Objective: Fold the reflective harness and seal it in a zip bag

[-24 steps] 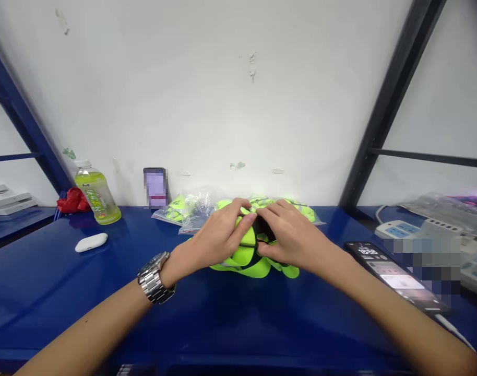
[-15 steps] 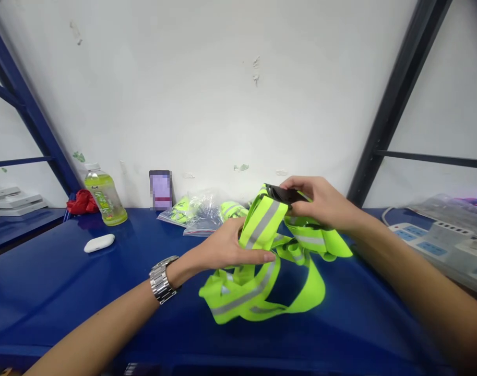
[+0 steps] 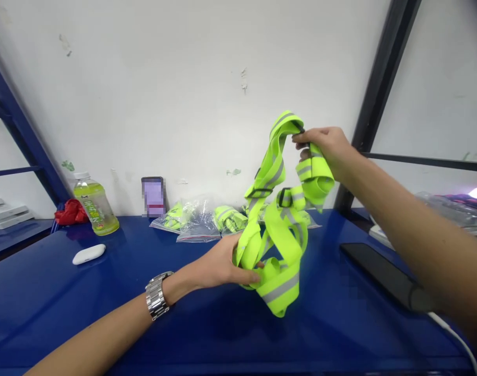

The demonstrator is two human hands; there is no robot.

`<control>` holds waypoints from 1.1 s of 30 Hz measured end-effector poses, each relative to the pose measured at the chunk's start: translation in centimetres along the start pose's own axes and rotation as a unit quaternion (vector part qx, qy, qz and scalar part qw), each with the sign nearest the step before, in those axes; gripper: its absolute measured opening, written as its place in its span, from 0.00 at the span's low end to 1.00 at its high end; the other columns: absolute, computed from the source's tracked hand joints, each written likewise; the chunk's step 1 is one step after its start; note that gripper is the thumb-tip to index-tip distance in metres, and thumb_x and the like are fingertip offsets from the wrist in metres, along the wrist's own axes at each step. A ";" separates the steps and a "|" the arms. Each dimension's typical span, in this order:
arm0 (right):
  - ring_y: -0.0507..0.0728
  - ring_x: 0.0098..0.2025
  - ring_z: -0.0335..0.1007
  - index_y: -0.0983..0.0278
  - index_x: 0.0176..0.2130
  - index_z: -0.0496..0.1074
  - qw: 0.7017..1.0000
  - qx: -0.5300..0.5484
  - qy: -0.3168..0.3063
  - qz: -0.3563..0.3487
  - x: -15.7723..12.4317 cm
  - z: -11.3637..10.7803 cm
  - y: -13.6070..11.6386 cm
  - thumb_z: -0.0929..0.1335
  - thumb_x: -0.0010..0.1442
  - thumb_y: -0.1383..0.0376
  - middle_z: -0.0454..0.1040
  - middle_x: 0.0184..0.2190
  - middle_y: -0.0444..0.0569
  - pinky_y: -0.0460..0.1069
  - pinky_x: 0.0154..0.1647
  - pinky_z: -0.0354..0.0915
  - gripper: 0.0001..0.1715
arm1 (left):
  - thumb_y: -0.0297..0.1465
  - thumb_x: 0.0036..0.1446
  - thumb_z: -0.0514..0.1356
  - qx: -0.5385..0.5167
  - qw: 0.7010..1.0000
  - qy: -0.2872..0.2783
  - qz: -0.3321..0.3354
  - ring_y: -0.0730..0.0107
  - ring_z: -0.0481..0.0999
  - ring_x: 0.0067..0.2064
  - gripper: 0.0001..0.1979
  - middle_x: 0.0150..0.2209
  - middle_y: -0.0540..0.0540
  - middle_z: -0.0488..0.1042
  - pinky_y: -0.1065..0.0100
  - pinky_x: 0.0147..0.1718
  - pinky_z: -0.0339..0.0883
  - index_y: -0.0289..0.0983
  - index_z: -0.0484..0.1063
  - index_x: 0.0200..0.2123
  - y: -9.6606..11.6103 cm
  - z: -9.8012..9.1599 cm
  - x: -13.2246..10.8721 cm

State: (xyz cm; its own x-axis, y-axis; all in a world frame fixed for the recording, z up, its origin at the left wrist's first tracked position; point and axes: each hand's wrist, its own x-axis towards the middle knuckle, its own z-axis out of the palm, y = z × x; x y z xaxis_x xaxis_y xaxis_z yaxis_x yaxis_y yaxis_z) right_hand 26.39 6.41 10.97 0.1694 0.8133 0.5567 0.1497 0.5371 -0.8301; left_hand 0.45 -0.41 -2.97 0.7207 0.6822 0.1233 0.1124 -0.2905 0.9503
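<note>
- Your right hand (image 3: pixel 324 149) pinches the top loop of the neon-yellow reflective strap vest (image 3: pixel 279 230), holding it high, right of centre, well above the blue tabletop (image 3: pixel 105 313).
- Your left hand (image 3: pixel 223 263), with a steel wristwatch (image 3: pixel 157 295) on its wrist, clasps the vest's lower loops just above the tabletop.
- The vest hangs stretched between your two hands, its straps twisted.
- Clear bags of folded vests (image 3: pixel 195 222) lie behind it by the far wall.
- A green drink bottle (image 3: pixel 94 203) stands far left, with a white case (image 3: pixel 88 254) nearer.
- A black phone (image 3: pixel 379 271) lies at the right.
</note>
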 end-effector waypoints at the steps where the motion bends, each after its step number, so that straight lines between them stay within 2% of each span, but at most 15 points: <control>1: 0.48 0.23 0.64 0.72 0.26 0.71 1.000 -0.003 0.024 -0.013 0.8 -0.4 -0.4 0.72 0.51 0.71 0.70 0.25 0.48 0.46 0.22 0.61 0.06 | 0.35 0.48 0.67 0.035 0.999 0.031 0.002 0.67 0.73 0.34 0.21 0.36 0.47 0.73 0.68 0.31 0.67 0.36 0.67 0.45 -0.1 -0.6 0.3; 3: 0.49 0.27 0.67 0.75 0.28 0.71 0.998 -0.005 0.044 -0.033 2.1 -1.1 -1.2 0.71 0.52 0.71 0.70 0.25 0.49 0.46 0.26 0.60 0.06 | 0.36 0.52 0.63 0.165 0.978 0.121 0.033 0.68 0.71 0.30 0.17 0.33 0.47 0.72 0.70 0.27 0.64 0.36 0.67 0.43 0.0 -2.5 1.3; 6: 0.50 0.31 0.68 0.77 0.33 0.70 0.998 -0.026 0.030 -0.040 3.4 -1.4 -2.8 0.72 0.51 0.69 0.71 0.28 0.51 0.49 0.31 0.61 0.12 | 0.37 0.54 0.61 0.421 0.877 0.186 0.138 0.64 0.70 0.35 0.11 0.36 0.45 0.69 0.66 0.34 0.64 0.36 0.67 0.37 0.7 -6.3 3.9; 10: 0.50 0.30 0.66 0.75 0.33 0.69 0.984 -0.088 0.071 -0.137 3.7 0.2 -5.3 0.73 0.51 0.67 0.71 0.30 0.52 0.50 0.31 0.62 0.14 | 0.37 0.63 0.53 0.636 0.727 0.237 0.105 0.54 0.69 0.45 0.16 0.49 0.34 0.64 0.61 0.39 0.64 0.33 0.62 0.49 1.9 -10.4 8.7; 12: 0.50 0.30 0.66 0.73 0.36 0.69 0.969 -0.115 0.075 -0.206 2.8 1.3 -6.1 0.73 0.51 0.67 0.71 0.31 0.51 0.48 0.31 0.61 0.14 | 0.37 0.63 0.52 0.684 0.680 0.250 0.082 0.46 0.65 0.51 0.20 0.53 0.28 0.61 0.53 0.45 0.60 0.29 0.59 0.53 2.1 -11.5 10.7; 14: 0.50 0.31 0.66 0.72 0.37 0.70 0.953 -0.174 0.005 -0.247 0.9 2.4 -5.7 0.73 0.49 0.68 0.71 0.31 0.49 0.47 0.30 0.60 0.15 | 0.36 0.62 0.54 0.700 0.678 0.214 0.064 0.43 0.61 0.55 0.22 0.55 0.27 0.61 0.49 0.50 0.55 0.28 0.59 0.54 1.6 -12.1 11.8; 16: 0.52 0.31 0.66 0.70 0.34 0.72 0.907 -0.293 -0.096 -0.286 -1.9 3.2 -4.0 0.76 0.40 0.69 0.70 0.29 0.46 0.47 0.30 0.59 0.19 | 0.34 0.59 0.57 0.700 0.693 0.164 0.052 0.45 0.60 0.56 0.19 0.54 0.33 0.64 0.50 0.54 0.51 0.32 0.65 0.51 0.3 -12.4 12.0; 19: 0.52 0.28 0.63 0.67 0.34 0.72 0.826 -0.391 -0.286 -0.290 -6.9 3.9 0.6 0.73 0.43 0.70 0.69 0.27 0.45 0.47 0.29 0.58 0.14 | 0.26 0.52 0.59 0.688 0.715 0.120 0.022 0.49 0.60 0.56 0.16 0.52 0.43 0.70 0.49 0.55 0.48 0.40 0.71 0.45 -2.1 -12.8 11.7; 21: 0.53 0.30 0.64 0.66 0.36 0.72 0.802 -0.411 -0.342 -0.267 -9.9 4.3 4.1 0.72 0.44 0.69 0.69 0.32 0.48 0.47 0.29 0.58 0.15 | 0.23 0.49 0.58 0.675 0.727 0.126 -0.005 0.47 0.62 0.54 0.18 0.48 0.46 0.74 0.45 0.51 0.50 0.42 0.73 0.43 -3.1 -13.1 11.7; 24: 0.56 0.33 0.63 0.66 0.37 0.72 0.790 -0.431 -0.354 -0.255 -13.0 5.0 8.2 0.72 0.45 0.67 0.68 0.34 0.51 0.50 0.33 0.60 0.15 | 0.21 0.50 0.52 0.652 0.737 0.176 -0.017 0.47 0.62 0.52 0.16 0.41 0.43 0.76 0.42 0.47 0.52 0.41 0.75 0.37 -2.7 -12.9 11.8; 26: 0.58 0.37 0.63 0.66 0.38 0.73 0.803 -0.423 -0.326 -0.264 -14.1 5.5 9.9 0.71 0.45 0.68 0.68 0.35 0.52 0.53 0.39 0.61 0.17 | 0.20 0.54 0.47 0.639 0.736 0.224 -0.002 0.48 0.61 0.54 0.16 0.39 0.39 0.75 0.41 0.47 0.51 0.36 0.75 0.33 -1.5 -11.6 11.5; 28: 0.60 0.39 0.62 0.67 0.40 0.73 0.822 -0.405 -0.301 -0.264 -14.5 6.1 10.9 0.70 0.46 0.68 0.67 0.36 0.53 0.55 0.42 0.62 0.18 | 0.21 0.58 0.44 0.629 0.734 0.253 0.030 0.51 0.61 0.54 0.17 0.40 0.38 0.74 0.43 0.49 0.51 0.34 0.72 0.35 -0.2 -9.2 10.5; 30: 0.61 0.41 0.62 0.66 0.42 0.72 0.843 -0.380 -0.283 -0.256 -14.6 6.6 11.6 0.70 0.46 0.69 0.67 0.38 0.54 0.56 0.44 0.62 0.19 | 0.25 0.61 0.45 0.617 0.746 0.239 0.080 0.60 0.64 0.50 0.13 0.42 0.42 0.73 0.52 0.50 0.55 0.36 0.69 0.40 0.5 -6.0 8.8; 32: 0.62 0.44 0.62 0.65 0.43 0.71 0.863 -0.346 -0.271 -0.250 -14.4 6.7 12.1 0.70 0.46 0.69 0.67 0.40 0.54 0.57 0.45 0.63 0.21 | 0.31 0.64 0.47 0.551 0.791 0.197 0.182 0.62 0.66 0.48 0.13 0.46 0.40 0.70 0.58 0.49 0.60 0.34 0.64 0.48 0.3 -2.8 6.6; 33: 0.63 0.46 0.62 0.65 0.44 0.70 0.871 -0.330 -0.265 -0.248 -14.3 6.7 12.3 0.70 0.45 0.70 0.67 0.42 0.55 0.58 0.46 0.63 0.22 | 0.34 0.64 0.48 0.534 0.803 0.182 0.194 0.61 0.67 0.49 0.15 0.47 0.40 0.69 0.58 0.48 0.61 0.35 0.61 0.51 -0.1 -1.5 5.6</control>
State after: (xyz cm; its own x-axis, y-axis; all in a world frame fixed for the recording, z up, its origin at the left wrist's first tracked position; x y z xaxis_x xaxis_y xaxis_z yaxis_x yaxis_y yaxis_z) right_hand 19.30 2.87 -7.39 -0.5236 0.6014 0.6034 0.6339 0.7482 -0.1956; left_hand 3.42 4.43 -1.98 0.6175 0.4956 0.6108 0.5896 -0.8057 0.0576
